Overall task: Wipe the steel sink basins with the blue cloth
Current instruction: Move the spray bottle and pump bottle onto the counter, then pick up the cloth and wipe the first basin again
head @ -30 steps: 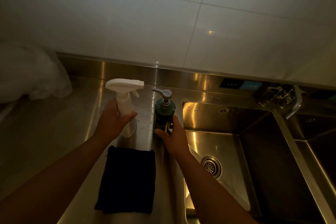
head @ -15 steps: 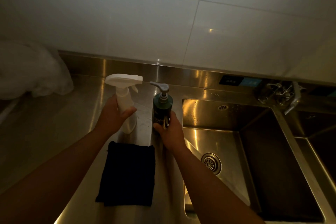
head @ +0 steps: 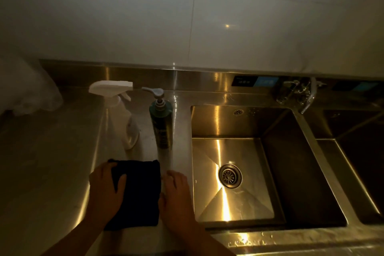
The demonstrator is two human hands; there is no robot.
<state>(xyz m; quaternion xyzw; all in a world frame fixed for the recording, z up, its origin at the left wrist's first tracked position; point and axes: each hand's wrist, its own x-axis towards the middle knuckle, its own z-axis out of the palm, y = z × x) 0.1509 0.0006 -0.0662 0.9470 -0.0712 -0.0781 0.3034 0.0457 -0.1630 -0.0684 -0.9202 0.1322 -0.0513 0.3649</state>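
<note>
The blue cloth (head: 139,193) lay folded flat on the steel bench (head: 52,162), just left of the near sink basin (head: 228,122), and it looked almost black in the dim light. My left hand (head: 105,191) was on the cloth's left edge with the thumb lying on top. It was too dark to tell if the fingers gripped the edge or only rested there. My right hand (head: 176,195) sat open on the bench, right beside the cloth's right edge, with its fingers loose. Behind the cloth stood a white spray bottle (head: 124,114) and a dark green pump bottle (head: 161,127), side by side but not touching. The near basin had a round drain (head: 230,176) in its floor. A second basin (head: 363,172) was to its right, with the tap (head: 299,93) behind and between them.
</note>
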